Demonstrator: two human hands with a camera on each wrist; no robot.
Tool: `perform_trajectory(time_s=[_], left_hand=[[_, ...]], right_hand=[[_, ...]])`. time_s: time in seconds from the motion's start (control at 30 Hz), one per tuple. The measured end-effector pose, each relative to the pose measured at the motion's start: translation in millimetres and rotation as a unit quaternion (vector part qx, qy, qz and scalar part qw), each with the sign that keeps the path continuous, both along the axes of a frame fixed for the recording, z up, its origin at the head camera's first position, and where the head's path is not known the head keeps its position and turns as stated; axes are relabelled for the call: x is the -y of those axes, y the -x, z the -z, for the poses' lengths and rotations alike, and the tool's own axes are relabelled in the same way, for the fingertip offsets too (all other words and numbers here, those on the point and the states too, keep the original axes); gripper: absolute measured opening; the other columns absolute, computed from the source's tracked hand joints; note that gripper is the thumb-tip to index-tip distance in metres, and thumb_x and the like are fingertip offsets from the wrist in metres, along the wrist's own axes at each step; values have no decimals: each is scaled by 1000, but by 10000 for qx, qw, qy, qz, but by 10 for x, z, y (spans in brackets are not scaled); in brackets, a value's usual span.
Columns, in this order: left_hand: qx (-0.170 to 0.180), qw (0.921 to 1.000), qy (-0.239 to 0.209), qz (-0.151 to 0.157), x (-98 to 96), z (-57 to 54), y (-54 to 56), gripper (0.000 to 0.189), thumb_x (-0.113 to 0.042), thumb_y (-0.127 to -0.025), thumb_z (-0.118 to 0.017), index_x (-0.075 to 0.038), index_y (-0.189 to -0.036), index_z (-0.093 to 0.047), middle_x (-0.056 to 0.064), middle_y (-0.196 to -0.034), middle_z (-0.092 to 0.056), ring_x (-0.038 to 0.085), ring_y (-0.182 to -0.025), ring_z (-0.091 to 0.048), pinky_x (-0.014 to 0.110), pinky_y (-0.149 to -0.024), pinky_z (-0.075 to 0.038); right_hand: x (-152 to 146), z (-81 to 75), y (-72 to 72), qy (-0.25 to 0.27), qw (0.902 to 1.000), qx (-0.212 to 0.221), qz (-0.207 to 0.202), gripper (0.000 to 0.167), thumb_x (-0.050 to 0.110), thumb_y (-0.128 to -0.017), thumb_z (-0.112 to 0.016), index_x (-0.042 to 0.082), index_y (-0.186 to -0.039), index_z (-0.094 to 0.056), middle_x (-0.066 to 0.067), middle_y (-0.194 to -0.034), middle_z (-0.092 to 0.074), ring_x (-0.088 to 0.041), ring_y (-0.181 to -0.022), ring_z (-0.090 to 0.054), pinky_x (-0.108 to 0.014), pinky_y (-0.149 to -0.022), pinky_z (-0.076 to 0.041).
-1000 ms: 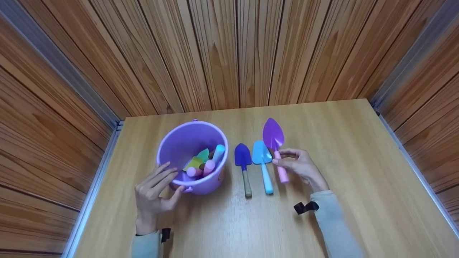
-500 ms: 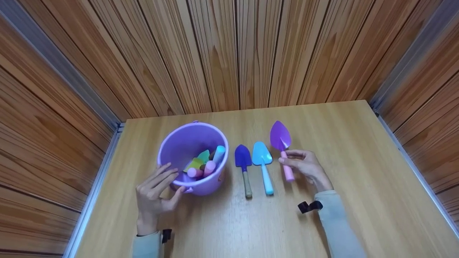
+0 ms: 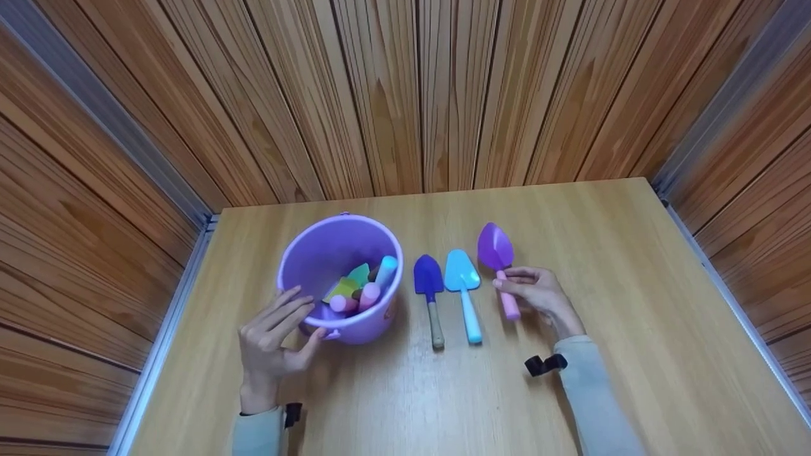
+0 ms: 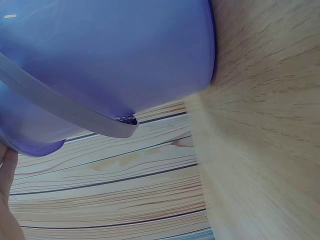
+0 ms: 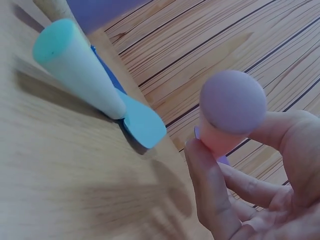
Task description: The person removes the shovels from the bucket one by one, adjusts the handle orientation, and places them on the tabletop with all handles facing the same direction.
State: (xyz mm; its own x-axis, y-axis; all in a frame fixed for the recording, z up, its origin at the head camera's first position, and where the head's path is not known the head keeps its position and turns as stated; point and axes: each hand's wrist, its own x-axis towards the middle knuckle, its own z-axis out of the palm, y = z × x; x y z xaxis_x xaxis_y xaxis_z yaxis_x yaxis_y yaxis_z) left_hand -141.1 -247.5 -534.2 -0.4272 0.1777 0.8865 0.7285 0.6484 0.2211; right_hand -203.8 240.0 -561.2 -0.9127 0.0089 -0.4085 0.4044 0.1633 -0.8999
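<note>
A purple bucket stands on the left of the table. My left hand holds its near rim, fingers over the edge and thumb by the tab outside; the left wrist view shows the bucket's wall close up. My right hand pinches the pink handle of a trowel with a purple blade, held above the table; its rounded handle end faces the right wrist camera. Left of it lie a light-blue trowel and a dark-blue trowel with a greenish-grey handle, side by side, blades pointing away.
Inside the bucket sit several small tools with pink handles, a light-blue handle and a yellow-green piece. The bucket's carrying handle hangs along its side. Wood-panelled walls enclose the table at the back and sides.
My right hand has moved slightly right with the pink-handled trowel, away from the light-blue one, and the purple blade has tilted and turned. My left hand stays on the bucket's rim.
</note>
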Motion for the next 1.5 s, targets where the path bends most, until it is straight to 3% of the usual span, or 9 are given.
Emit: perform_trajectory(time_s=[0.4, 0.8, 1.07, 1.23, 1.37, 1.5], left_hand=[[176, 9998, 65, -9, 20, 4, -4, 48, -54, -92, -75, -11, -110, -85, 10, -108, -83, 35, -107, -80, 32, -111, -52], [-16, 10000, 19, 8, 2, 10, -1, 45, -52, -91, -76, -11, -107, -86, 10, -106, -83, 36, -105, -80, 38, -108, -55], [61, 10000, 17, 2, 12, 7, 6, 46, -53, -92, -76, -11, -109, -86, 9, -109, -83, 37, -106, -80, 37, -111, -53], [260, 9996, 58, -51, 18, 8, -16, 46, -52, -92, -76, -12, -111, -85, 7, -111, -83, 35, -109, -79, 33, -111, -52], [455, 9989, 71, -100, 21, -1, -38, 46, -53, -92, -77, -13, -112, -85, 7, -111, -83, 34, -110, -79, 29, -112, -50], [403, 9991, 53, -79, 17, -7, -30, 47, -54, -92, -76, -12, -111, -85, 7, -110, -83, 35, -108, -79, 29, -113, -50]], right_hand=[[-45, 90, 1, -36, 9993, 340, -181, 63, 31, -91, -88, 1, -139, -63, -10, -119, -75, -18, -99, -75, -30, -85, -65], [-23, 123, -27, -25, 9986, 307, -439, 55, 21, -92, -85, -5, -135, -61, -9, -110, -75, -16, -93, -74, -29, -77, -66], [23, 83, -58, -762, 9937, 283, -765, 58, 27, -93, -84, -3, -135, -59, -12, -111, -72, -19, -91, -72, -31, -75, -66], [41, 55, -96, -1248, 9880, 276, -864, 53, 31, -91, -87, 1, -128, -64, -11, -106, -70, -19, -84, -67, -29, -69, -60], [48, 40, -112, -1420, 9860, 262, -833, 49, 31, -90, -88, 4, -124, -66, -9, -102, -69, -20, -84, -66, -29, -71, -56], [49, 36, -110, -1495, 9849, 122, -866, 46, 29, -89, -88, 3, -120, -66, -7, -98, -68, -19, -83, -65, -29, -72, -55]])
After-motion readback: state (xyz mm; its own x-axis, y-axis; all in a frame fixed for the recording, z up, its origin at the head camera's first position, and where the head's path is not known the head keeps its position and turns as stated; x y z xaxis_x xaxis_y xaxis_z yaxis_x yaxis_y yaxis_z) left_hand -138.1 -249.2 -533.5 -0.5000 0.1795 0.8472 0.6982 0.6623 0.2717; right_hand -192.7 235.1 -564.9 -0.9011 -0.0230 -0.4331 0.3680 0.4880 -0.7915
